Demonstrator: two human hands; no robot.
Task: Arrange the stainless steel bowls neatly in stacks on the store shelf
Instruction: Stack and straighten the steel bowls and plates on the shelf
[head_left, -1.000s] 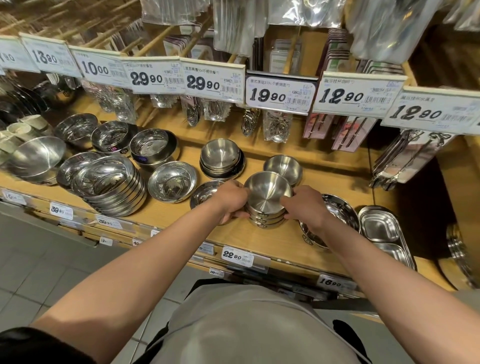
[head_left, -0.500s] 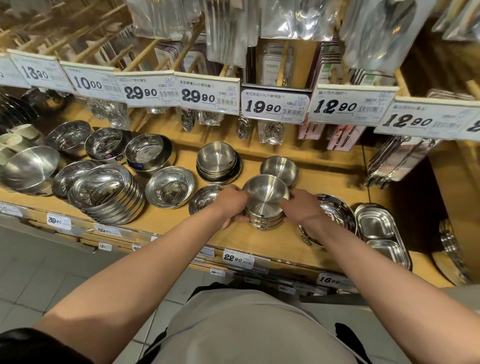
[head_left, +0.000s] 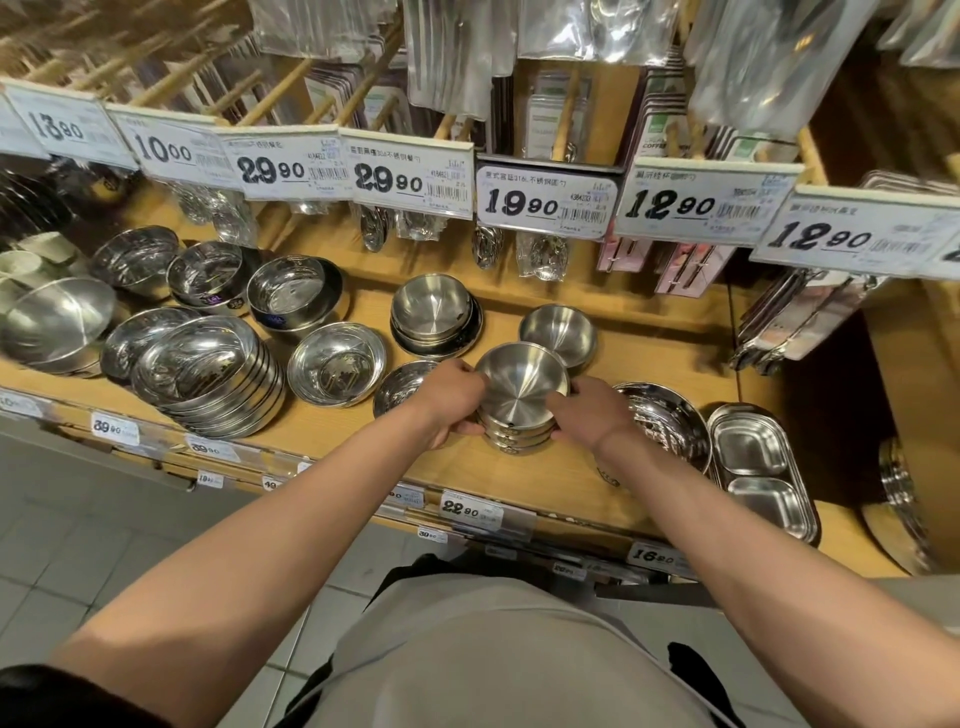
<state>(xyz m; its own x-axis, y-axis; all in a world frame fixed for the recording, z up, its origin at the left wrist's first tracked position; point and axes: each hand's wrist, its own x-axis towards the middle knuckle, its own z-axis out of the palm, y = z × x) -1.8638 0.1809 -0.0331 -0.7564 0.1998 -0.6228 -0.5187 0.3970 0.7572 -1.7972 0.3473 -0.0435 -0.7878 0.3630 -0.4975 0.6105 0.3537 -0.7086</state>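
Stack of small stainless steel bowls (head_left: 521, 400) sits near front-centre of wooden shelf (head_left: 670, 353), brushed finish w/ concentric rings in top bowl, several rims nested below. Left hand (head_left: 451, 401) grips stack's left side, fingers curled round rims; right hand (head_left: 593, 411) grips right side. Single matching bowl (head_left: 558, 332) just behind; another stack (head_left: 435, 319) to back-left.

Divided steel trays (head_left: 763, 470) right of hands; price tags (head_left: 545, 201) above; packaged spoons (head_left: 540, 254) hanging behind; grey floor tiles (head_left: 78, 535) lower left.
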